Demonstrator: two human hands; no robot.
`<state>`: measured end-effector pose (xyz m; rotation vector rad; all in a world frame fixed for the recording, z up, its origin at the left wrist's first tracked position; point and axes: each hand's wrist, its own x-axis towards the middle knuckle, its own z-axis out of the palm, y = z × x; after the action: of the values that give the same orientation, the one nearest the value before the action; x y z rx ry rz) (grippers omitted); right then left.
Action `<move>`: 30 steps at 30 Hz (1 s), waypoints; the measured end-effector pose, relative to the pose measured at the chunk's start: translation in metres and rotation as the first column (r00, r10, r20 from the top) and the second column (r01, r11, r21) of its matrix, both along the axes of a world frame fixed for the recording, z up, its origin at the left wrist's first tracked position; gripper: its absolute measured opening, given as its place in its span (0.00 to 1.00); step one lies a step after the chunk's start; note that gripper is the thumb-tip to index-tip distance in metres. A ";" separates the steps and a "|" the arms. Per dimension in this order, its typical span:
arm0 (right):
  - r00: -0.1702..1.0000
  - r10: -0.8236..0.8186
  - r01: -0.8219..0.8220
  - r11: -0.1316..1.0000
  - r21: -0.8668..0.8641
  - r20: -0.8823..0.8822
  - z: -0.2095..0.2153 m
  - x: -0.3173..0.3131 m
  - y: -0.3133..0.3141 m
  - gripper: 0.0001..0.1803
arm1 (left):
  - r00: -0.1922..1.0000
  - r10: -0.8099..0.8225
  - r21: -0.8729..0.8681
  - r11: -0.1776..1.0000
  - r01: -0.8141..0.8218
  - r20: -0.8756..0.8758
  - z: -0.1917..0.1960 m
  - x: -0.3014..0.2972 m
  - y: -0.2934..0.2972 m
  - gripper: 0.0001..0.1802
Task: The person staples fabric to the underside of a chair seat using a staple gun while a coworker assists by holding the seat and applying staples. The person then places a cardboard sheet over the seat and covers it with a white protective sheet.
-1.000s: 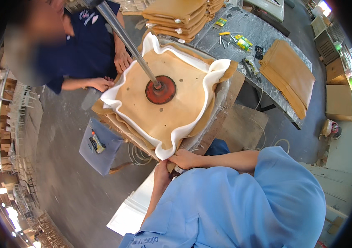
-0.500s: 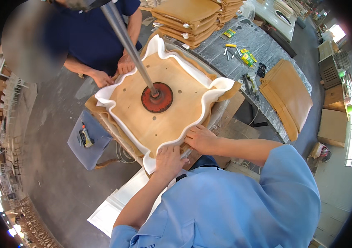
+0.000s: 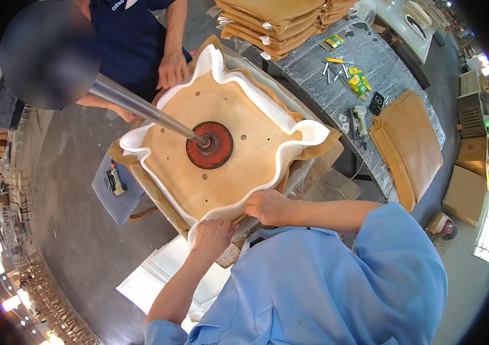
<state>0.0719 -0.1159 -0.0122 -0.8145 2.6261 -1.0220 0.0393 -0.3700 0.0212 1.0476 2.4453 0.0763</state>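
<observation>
White padding [image 3: 311,133], gripped by both curled hands [image 3: 212,237], surrounds a panel [image 3: 234,183] under a red disc [image 3: 220,153], beside a cluttered table [image 3: 301,64].

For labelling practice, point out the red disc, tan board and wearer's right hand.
Red disc [image 3: 217,154], head view: red face.
Tan board [image 3: 249,165], head view: bare surface.
Wearer's right hand [image 3: 271,207], head view: its back.

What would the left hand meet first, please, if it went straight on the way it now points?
The left hand would probably meet the white padding first, directly ahead; exact depth is unclear.
</observation>
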 end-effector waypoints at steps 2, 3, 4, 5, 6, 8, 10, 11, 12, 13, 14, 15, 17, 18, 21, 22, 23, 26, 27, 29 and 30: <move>0.999 -0.016 0.015 0.999 -0.043 -0.029 0.011 0.009 0.019 0.04 | 1.000 0.000 0.076 0.997 0.000 0.006 0.004 0.008 0.013 0.20; 0.998 0.011 -0.010 1.000 0.014 -0.059 0.019 0.008 0.035 0.06 | 1.000 -0.023 0.167 0.986 0.024 -0.007 0.007 0.013 0.023 0.21; 0.996 0.036 -0.030 0.997 0.070 -0.087 0.028 0.007 0.055 0.07 | 0.999 -0.049 0.256 0.965 0.053 -0.021 0.009 0.018 0.035 0.23; 0.992 -0.033 0.046 0.993 0.109 -0.126 0.040 0.003 0.077 0.09 | 0.998 -0.050 0.305 0.950 0.059 -0.037 0.008 0.024 0.046 0.25; 0.981 -0.096 0.122 0.981 0.148 -0.168 0.050 -0.004 0.098 0.11 | 0.997 -0.049 0.357 0.932 0.065 -0.055 0.004 0.029 0.059 0.27; 0.975 -0.121 0.164 0.959 0.233 -0.187 0.052 -0.024 0.140 0.14 | 0.996 -0.036 0.391 0.918 0.063 -0.076 -0.005 0.026 0.094 0.30; 0.979 -0.132 0.172 0.944 0.280 -0.154 0.041 -0.028 0.164 0.15 | 0.998 0.003 0.329 0.944 0.017 -0.063 -0.007 0.023 0.126 0.29; 0.984 -0.130 0.159 0.945 0.286 -0.118 0.028 -0.031 0.170 0.15 | 0.998 0.010 0.303 0.953 0.008 -0.059 -0.009 0.018 0.146 0.29; 0.989 -0.122 0.140 0.950 0.280 -0.080 0.017 -0.037 0.171 0.14 | 0.998 0.025 0.267 0.964 -0.009 -0.057 -0.010 0.014 0.160 0.28; 0.993 -0.092 0.110 0.953 0.283 -0.074 0.012 -0.044 0.172 0.12 | 0.998 0.043 0.226 0.974 -0.029 -0.054 -0.011 0.008 0.173 0.27; 0.996 -0.060 0.077 0.956 0.284 -0.068 0.008 -0.053 0.171 0.11 | 0.997 0.069 0.217 0.974 -0.059 -0.043 -0.011 -0.001 0.183 0.26; 0.998 -0.026 0.042 0.958 0.282 -0.060 0.007 -0.061 0.170 0.09 | 0.995 0.098 0.205 0.975 -0.091 -0.028 -0.013 -0.007 0.189 0.25; 0.999 0.034 -0.032 0.929 0.368 0.001 0.005 -0.071 0.171 0.09 | 0.993 0.121 0.221 0.968 -0.116 -0.012 -0.015 -0.021 0.198 0.22; 0.997 0.060 -0.071 0.910 0.408 0.040 0.003 -0.072 0.174 0.08 | 0.994 0.106 0.172 0.979 -0.107 0.015 -0.014 -0.026 0.200 0.21; 0.989 0.149 -0.141 0.960 0.242 -0.017 -0.004 -0.073 0.188 0.06 | 0.996 0.060 0.097 0.993 -0.066 0.065 -0.012 -0.038 0.202 0.21; 0.982 0.189 -0.184 0.952 0.245 0.003 -0.004 -0.074 0.192 0.06 | 0.997 0.039 0.119 0.992 -0.046 0.061 -0.012 -0.040 0.198 0.20; 0.971 0.239 -0.235 0.942 0.241 0.016 0.004 -0.078 0.191 0.06 | 0.998 0.029 0.133 0.991 -0.036 0.053 -0.012 -0.041 0.193 0.20; 0.958 0.270 -0.286 0.923 0.258 0.094 0.017 -0.078 0.195 0.06 | 0.994 0.070 0.141 0.987 -0.081 0.079 -0.005 -0.031 0.192 0.18; 0.955 0.269 -0.293 0.919 0.264 0.124 0.018 -0.076 0.195 0.06 | 0.992 0.096 0.141 0.984 -0.108 0.085 -0.004 -0.026 0.192 0.16; 0.972 0.232 -0.224 0.957 0.182 -0.027 0.017 -0.063 0.207 0.07 | 0.985 0.140 0.139 0.978 -0.153 0.097 0.001 -0.014 0.190 0.14; 0.975 0.197 -0.181 0.973 0.145 -0.106 0.012 -0.054 0.215 0.07 | 0.990 0.119 0.143 0.981 -0.129 0.079 0.003 -0.007 0.185 0.14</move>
<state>0.0177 0.0991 -0.0004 -1.0998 2.6170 -0.7592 0.0320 -0.1852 0.0245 0.9352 2.4696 0.3345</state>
